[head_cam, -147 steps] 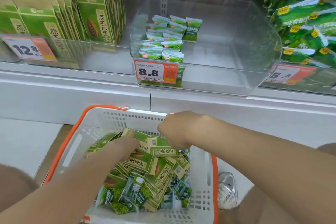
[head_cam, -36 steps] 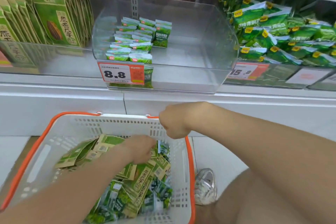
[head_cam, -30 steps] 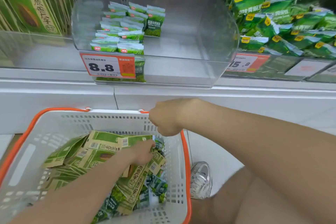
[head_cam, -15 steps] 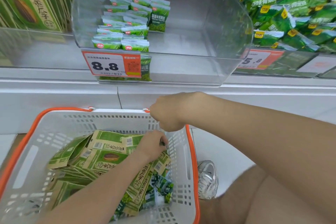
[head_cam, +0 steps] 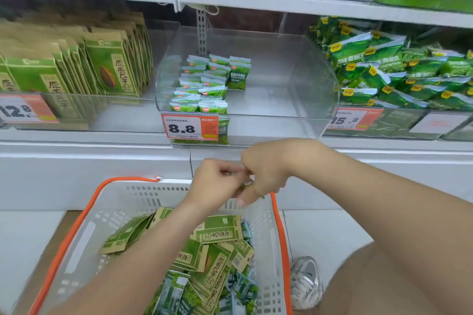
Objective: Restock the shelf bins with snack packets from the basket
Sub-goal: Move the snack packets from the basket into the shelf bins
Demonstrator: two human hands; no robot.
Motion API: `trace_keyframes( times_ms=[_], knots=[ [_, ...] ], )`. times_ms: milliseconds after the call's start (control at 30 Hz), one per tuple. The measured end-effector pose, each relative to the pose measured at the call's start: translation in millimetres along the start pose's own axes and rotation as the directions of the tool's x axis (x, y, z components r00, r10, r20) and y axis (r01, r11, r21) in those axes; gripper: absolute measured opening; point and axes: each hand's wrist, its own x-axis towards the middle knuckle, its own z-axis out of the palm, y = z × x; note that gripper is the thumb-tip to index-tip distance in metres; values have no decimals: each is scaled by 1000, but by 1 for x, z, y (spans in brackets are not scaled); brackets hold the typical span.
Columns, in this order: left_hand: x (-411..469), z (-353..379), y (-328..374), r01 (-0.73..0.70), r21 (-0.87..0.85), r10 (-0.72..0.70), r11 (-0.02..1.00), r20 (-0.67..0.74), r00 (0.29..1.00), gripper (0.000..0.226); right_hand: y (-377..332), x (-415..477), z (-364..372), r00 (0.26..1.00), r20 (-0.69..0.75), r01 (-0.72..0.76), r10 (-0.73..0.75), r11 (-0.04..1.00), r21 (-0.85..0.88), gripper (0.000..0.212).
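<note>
A white basket (head_cam: pixel 115 210) with an orange handle stands on the floor below the shelf. It holds kraft-and-green seed packets (head_cam: pixel 217 233) and small green snack packets (head_cam: pixel 174 291). My left hand (head_cam: pixel 215 181) and my right hand (head_cam: pixel 266 171) meet above the basket's far rim. Both pinch a small green packet (head_cam: pixel 246 186) that is mostly hidden between the fingers. On the shelf above, a clear bin (head_cam: pixel 281 123) holds rows of small green packets (head_cam: pixel 202 89) on its left side only.
A bin of tall seed packets (head_cam: pixel 110 66) stands to the left, and a bin of green pea bags (head_cam: pixel 384 71) to the right. An 8.8 price tag (head_cam: pixel 189 128) hangs on the clear bin. A shoe (head_cam: pixel 305 281) is beside the basket.
My left hand has come up out of the basket to meet my right hand. My right hand has lifted off the basket rim. The view has tilted upward.
</note>
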Motion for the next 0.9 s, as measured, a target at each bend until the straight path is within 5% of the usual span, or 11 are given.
trace_keyframes(
  times_ms=[167,333,500,633,800,900],
  knots=[
    [-16,-30,30,-97,-101,84,990,-126,988,29,-2,-12,-9,913,-406,87,-50,993,74,42],
    [-15,-62,51,-330,164,364,930,-261,894,21,6,-23,-21,890,-455,281,-23,814,509,34],
    [-17,-72,70,-331,64,337,941,-248,908,30,6,-21,-27,902,-431,331,14,618,713,22],
    [-7,-72,73,-344,110,361,933,-273,892,42,8,-14,-38,909,-408,299,90,540,787,38],
    [8,-72,82,-443,594,688,672,-279,669,18,16,-5,-68,863,-382,266,332,345,900,18],
    [26,-75,82,-444,724,749,528,-151,645,19,35,18,-86,712,-435,308,551,310,899,24]
  ],
)
